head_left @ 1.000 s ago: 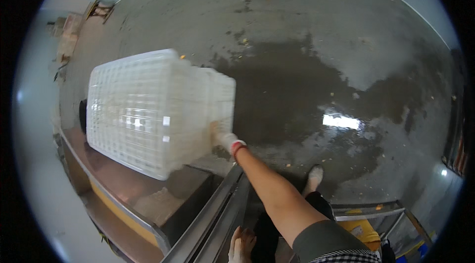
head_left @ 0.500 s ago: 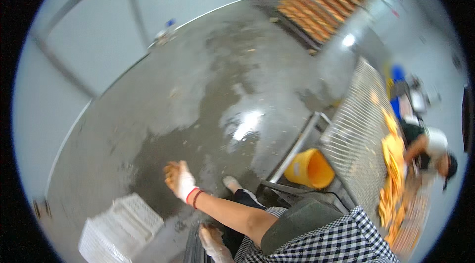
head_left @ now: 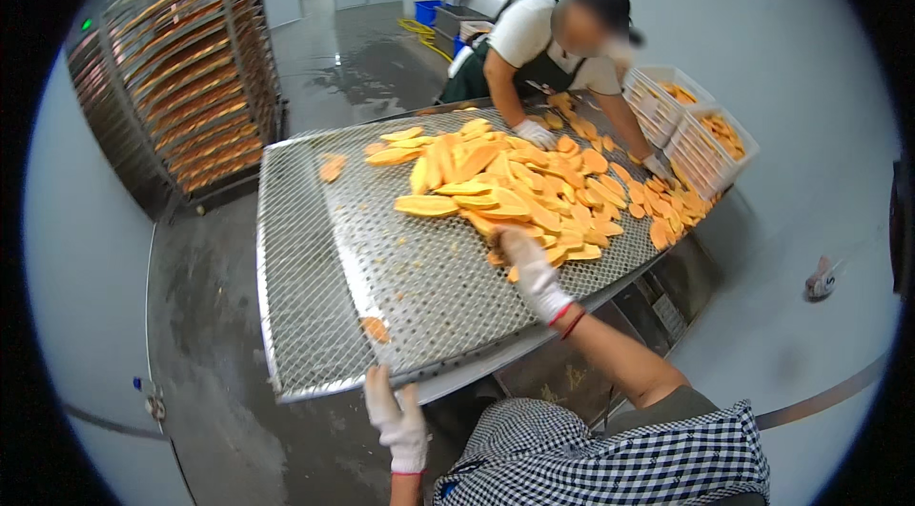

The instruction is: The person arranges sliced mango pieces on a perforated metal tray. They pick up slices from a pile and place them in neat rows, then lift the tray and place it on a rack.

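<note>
My right hand [head_left: 529,268], in a white glove with stained fingertips, reaches into the pile of orange, sliced produce [head_left: 505,177] on a perforated metal table with mesh trays [head_left: 300,258]. Its fingers are blurred and partly hidden at the slices. My left hand [head_left: 396,420], also gloved, is at the table's near left edge, fingers apart. Across the table, a co-worker in a white top and dark apron [head_left: 519,34] leans over with both gloved hands among the slices.
A tall metal rack [head_left: 181,77] of loaded trays stands at left. White crates [head_left: 715,158] holding slices sit at the table's far right, against the wall [head_left: 782,249]. Behind are blue bins [head_left: 429,12], a yellow hose [head_left: 419,30] and wet floor [head_left: 334,58].
My view has swung from white crates and wet floor to the table. My right hand has left the crates, passed through the air and is now at the slices.
</note>
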A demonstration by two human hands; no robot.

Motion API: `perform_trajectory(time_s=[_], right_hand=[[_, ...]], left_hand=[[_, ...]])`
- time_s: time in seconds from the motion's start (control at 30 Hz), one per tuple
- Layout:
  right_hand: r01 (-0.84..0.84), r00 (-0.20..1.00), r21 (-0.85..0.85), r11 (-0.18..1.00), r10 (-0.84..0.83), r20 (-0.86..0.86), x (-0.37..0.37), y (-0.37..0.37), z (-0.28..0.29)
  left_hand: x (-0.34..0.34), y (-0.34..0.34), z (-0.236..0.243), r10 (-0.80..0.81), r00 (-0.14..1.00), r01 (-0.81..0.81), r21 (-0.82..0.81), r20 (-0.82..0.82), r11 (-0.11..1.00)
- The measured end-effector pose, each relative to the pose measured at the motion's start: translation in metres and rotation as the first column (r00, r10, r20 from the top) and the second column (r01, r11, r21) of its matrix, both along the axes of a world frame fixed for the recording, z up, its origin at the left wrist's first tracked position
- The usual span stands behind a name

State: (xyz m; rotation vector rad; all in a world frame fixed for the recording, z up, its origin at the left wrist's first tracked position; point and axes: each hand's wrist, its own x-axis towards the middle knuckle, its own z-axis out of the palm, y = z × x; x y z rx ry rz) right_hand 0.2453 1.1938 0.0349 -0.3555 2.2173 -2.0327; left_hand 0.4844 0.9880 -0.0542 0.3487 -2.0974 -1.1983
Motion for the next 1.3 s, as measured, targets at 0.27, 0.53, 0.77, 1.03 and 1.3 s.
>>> perform_trajectory(time_s=[0.27, 0.53, 0.77, 1.03, 1.3], right_hand=[[0.367, 0.926, 0.352, 0.861, -0.376, -0.046, -0.212, 0.252, -0.116], [0.026, 0.967, 0.801, 0.598, -0.219, 0.132, -0.291, 0.166, -0.123], [0.089, 0.956, 0.621, 0.779, -0.243, 0.167, -0.288, 0.123, -0.117], [-0.301, 0.951, 0.452, 0.839, 0.296, 0.084, -0.243, -0.035, -0.126], [-0.336, 0.933, 0.246, 0.909, 0.357, -0.049, -0.215, -0.040, -0.112]], left_hand=[[-0.237, 0.160, 0.023, -0.261, 0.861, 0.451, -0.417, 0.437, 0.789], [-0.450, 0.198, 0.011, -0.157, 0.716, 0.668, -0.601, 0.680, 0.439], [-0.443, 0.120, 0.010, -0.128, 0.697, 0.641, -0.534, 0.705, 0.551], [-0.338, -0.045, -0.019, -0.032, 0.555, 0.561, -0.345, 0.831, 0.752], [-0.429, -0.041, -0.017, 0.217, 0.915, -0.020, -0.498, 0.340, 0.867]])
